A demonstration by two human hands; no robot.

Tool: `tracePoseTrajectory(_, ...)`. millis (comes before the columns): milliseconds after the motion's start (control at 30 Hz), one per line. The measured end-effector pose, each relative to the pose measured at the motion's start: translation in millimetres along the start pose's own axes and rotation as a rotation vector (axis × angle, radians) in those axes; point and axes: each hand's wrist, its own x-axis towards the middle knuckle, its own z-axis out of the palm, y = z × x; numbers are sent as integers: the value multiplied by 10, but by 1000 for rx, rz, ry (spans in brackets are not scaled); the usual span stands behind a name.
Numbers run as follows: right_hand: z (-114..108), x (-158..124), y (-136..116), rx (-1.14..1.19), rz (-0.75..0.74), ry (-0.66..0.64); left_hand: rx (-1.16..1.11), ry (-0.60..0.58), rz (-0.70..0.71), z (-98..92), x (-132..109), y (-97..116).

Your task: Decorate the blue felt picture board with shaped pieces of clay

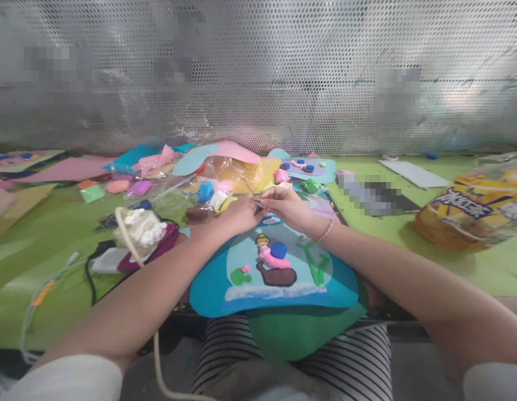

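Note:
My left hand (242, 213) and my right hand (285, 206) meet over the far edge of a blue card picture (208, 289). The fingers of both pinch together around a small dark bit, too small to name. Just below them, on the picture's light blue panel, is a pink clay figure (271, 257) with a yellow top and a blue clay disc (279, 250). Under the figure sits a brown clay shape (279, 275). Green clay strands (315, 264) run down the right side, and a green clay leaf (240, 277) with a pink flower is at the left.
Behind my hands lie bagged clay lumps, including a blue one (205, 192), and coloured sheets. A magenta power bank (147, 250) with cables is at left. A large drink bottle (471, 209) stands at right. A perforated metal screen (258, 72) closes the table's far side.

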Motion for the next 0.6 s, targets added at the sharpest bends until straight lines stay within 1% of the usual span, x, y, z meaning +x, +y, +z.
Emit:
tracePoseTrajectory(133,-14,0,5,-18,22,1,-21,-53,-18,-3,-14,20)
tracePoseTrajectory(267,-9,-8,6,-21,44,-27,-49,-62,-22,-4,-19,20)
tracePoseTrajectory(600,-1,-6,29,-59,36,-81,-131,-75,-14,-34,-36,38)
